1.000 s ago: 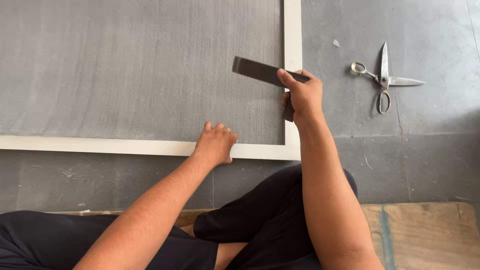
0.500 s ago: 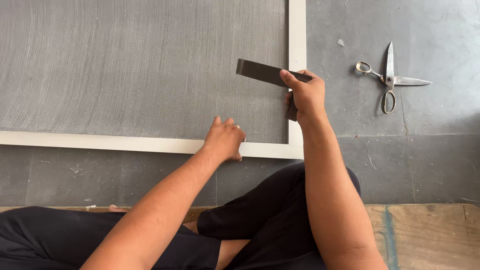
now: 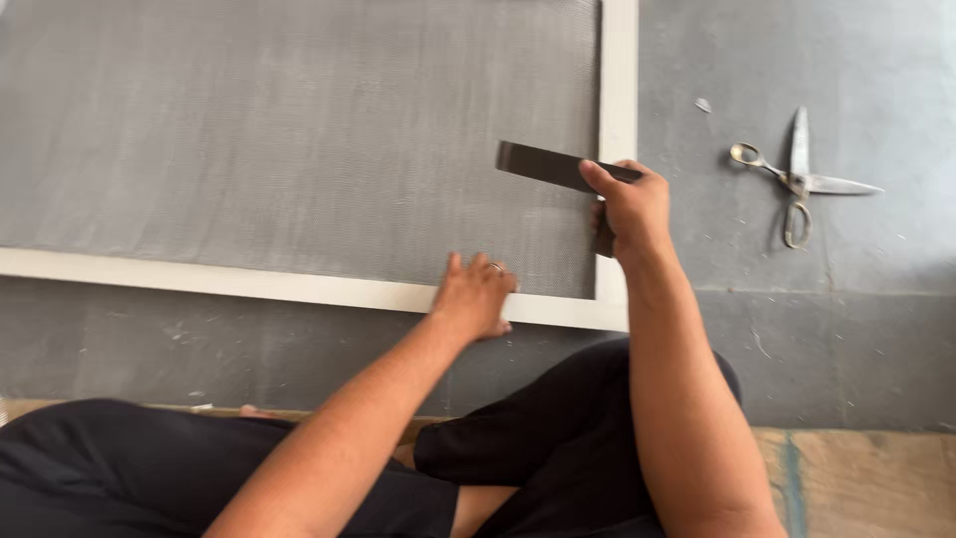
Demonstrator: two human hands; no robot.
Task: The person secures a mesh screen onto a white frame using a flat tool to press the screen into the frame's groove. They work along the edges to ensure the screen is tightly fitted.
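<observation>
Right hand grips a flat dark metal blade over the white screen frame's right rail; left hand — fingers together — presses the bottom rail. Keep pressure steady — blade low against the mesh.

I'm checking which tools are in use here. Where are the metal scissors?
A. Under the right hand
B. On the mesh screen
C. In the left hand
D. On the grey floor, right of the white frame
D: the metal scissors lie open on the grey floor, right of the white frame, touched by neither hand.
</observation>
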